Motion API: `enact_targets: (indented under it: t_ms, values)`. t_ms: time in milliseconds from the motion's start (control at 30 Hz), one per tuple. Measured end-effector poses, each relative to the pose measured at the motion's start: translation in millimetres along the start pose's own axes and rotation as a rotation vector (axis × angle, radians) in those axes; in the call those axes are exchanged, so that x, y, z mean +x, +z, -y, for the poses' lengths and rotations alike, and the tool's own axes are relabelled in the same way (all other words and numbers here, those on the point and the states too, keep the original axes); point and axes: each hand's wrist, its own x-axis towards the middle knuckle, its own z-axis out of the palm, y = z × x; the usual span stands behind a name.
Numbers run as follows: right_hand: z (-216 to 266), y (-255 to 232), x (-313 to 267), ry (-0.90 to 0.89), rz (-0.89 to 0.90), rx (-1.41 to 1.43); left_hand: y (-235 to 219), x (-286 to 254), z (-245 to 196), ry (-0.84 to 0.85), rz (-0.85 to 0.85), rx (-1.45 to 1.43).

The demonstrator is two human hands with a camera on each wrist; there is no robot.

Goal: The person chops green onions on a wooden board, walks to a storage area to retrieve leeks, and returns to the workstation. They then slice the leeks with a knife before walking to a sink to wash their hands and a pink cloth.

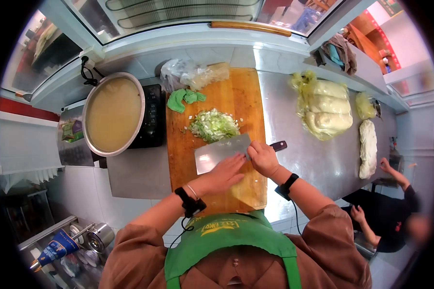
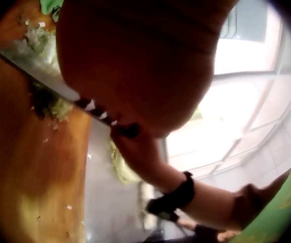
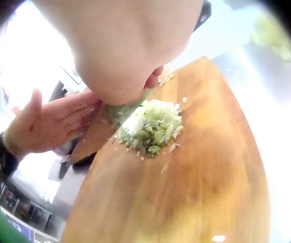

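Note:
A broad cleaver (image 1: 222, 153) is tilted over the wooden board (image 1: 217, 192), its blade beside a heap of chopped green and white vegetable (image 1: 214, 125). My right hand (image 1: 263, 158) grips it where the blade meets the handle, and the dark handle end (image 1: 278, 146) sticks out to the right. My left hand (image 1: 223, 174) lies with extended fingers against the near part of the blade; in the right wrist view the left hand (image 3: 54, 121) shows straight fingers and bits stuck on them. The left wrist view shows the right hand (image 2: 140, 149) around the handle end of the cleaver.
Left of the board stands a large pot of cloudy liquid (image 1: 113, 115) beside a black cooker (image 1: 152, 115). A green cloth (image 1: 184, 99) and plastic bags (image 1: 183, 74) lie at the board's back left. Bagged dough (image 1: 327, 108) and a dough roll (image 1: 368, 149) rest rightward; another person (image 1: 383, 216) is at right.

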Motion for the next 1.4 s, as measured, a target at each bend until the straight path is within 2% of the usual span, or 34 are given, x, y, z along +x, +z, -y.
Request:
enact_targets:
  t_ms: [67,133,200,233,267,333,367,433,467,500,567,600,633,667,700,733,800,867,933,1000,1067,1133,1167,1233,1267,1333,1400]
  values:
    - [-8,-4,3,-0.151,-0.031,-0.063,-4,11,21,-0.01,-0.006,0.099]
    - [-10,-7,2,-0.155,-0.023,-0.088,-9,17,46,-0.014,-0.006,0.201]
    - [-9,-12,4,-0.172,-0.031,-0.04,-19,20,59,-0.127,-0.077,0.195]
    - [-10,-16,7,-0.169,-0.038,-0.048,-17,26,56,-0.034,-0.07,0.222]
    - [-8,-18,8,-0.195,-0.041,-0.036,-10,31,51,-0.027,-0.067,0.222]
    - [-2,-18,-2,-0.214,-0.035,-0.011,-2,30,26,0.133,-0.046,-0.004]
    - [-3,-19,-4,-0.226,0.012,-0.021,1,30,39,0.134,-0.047,0.001]
    - [-4,-23,-13,-0.211,0.044,0.009,2,25,88,0.04,-0.049,0.508]
    - [-7,-26,-20,-0.209,0.036,0.003,-11,18,100,0.083,-0.159,0.509]
    - [-12,-28,-31,-0.122,0.067,0.042,-23,8,109,0.127,-0.267,0.502]
    - [-14,-31,-60,0.118,0.103,0.231,-43,-17,98,-0.186,-0.554,-0.006]
    - [-16,-25,-78,0.253,0.095,0.301,-50,-32,98,-0.337,-0.619,-0.083]
    - [-12,-17,-91,0.348,0.011,0.284,-54,-47,100,-0.489,-0.683,-0.159]
    - [-9,-8,-102,0.442,-0.07,0.268,-48,-62,107,-0.484,-0.683,-0.158]
    - [-5,3,-107,0.542,-0.124,0.212,-33,-75,122,-0.564,-0.687,-0.078]
    - [0,13,-103,0.545,-0.127,0.21,-21,-81,137,-0.644,-0.69,0.002]
    - [17,35,-87,0.759,-0.262,0.148,0,-71,164,-0.635,-0.718,0.022]
    - [27,55,-65,0.837,-0.177,0.201,5,-58,166,-0.637,-0.752,0.041]
    - [46,63,-41,0.752,-0.247,0.237,-8,-30,160,-0.52,-0.781,0.241]
    - [61,64,-23,0.803,-0.236,0.294,-22,-14,146,-0.508,-0.777,0.178]
    - [65,68,-25,0.732,-0.35,0.521,-34,-12,127,-0.498,-0.762,0.105]
    - [66,63,-38,0.759,-0.413,0.551,-40,-16,114,-0.504,-0.613,-0.171]
    - [65,58,-49,0.784,-0.48,0.58,-38,-19,106,-0.501,-0.602,-0.178]
    - [62,53,-84,0.849,-0.427,0.452,-21,-35,99,-0.62,-0.463,-0.194]
    - [64,56,-103,0.894,-0.417,0.402,-9,-44,94,-0.621,-0.449,-0.201]
    - [78,59,-139,0.921,-0.395,0.339,26,-64,87,-0.281,-0.401,0.409]
    - [96,72,-171,0.954,-0.375,0.289,65,-86,80,-0.129,-0.106,0.431]
